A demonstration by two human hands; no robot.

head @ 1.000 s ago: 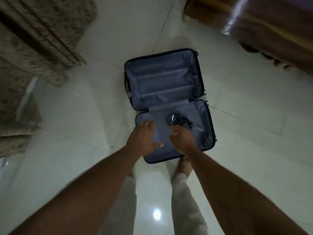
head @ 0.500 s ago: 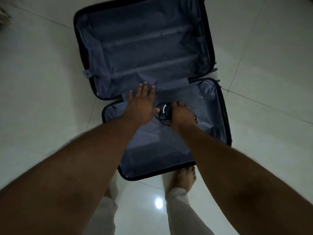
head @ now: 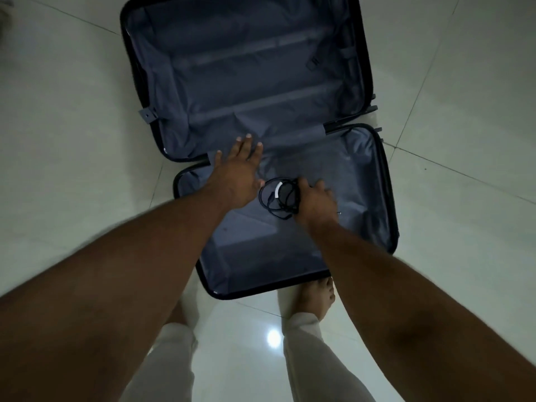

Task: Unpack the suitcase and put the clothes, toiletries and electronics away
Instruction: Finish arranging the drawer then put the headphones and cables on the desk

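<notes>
A dark suitcase (head: 385, 198) lies wide open on the floor, both halves lined in grey-blue fabric. In the near half lies a coiled black cable (head: 278, 198) with a white band. My right hand (head: 314, 203) is closed around the right side of that coil. My left hand (head: 237, 172) hovers flat just left of the cable, fingers spread, near the hinge between the two halves. Apart from the cable, both halves show only lining, and the far half (head: 246, 71) shows its straps too.
The suitcase rests on pale glossy floor tiles (head: 72, 140). My bare feet (head: 316, 297) and light trouser legs stand at the suitcase's near edge. A ceiling light reflects on the tile between my legs.
The view has dropped closer to the suitcase. My right hand has reached the cable and closed on it; my left hand moved forward toward the hinge.
</notes>
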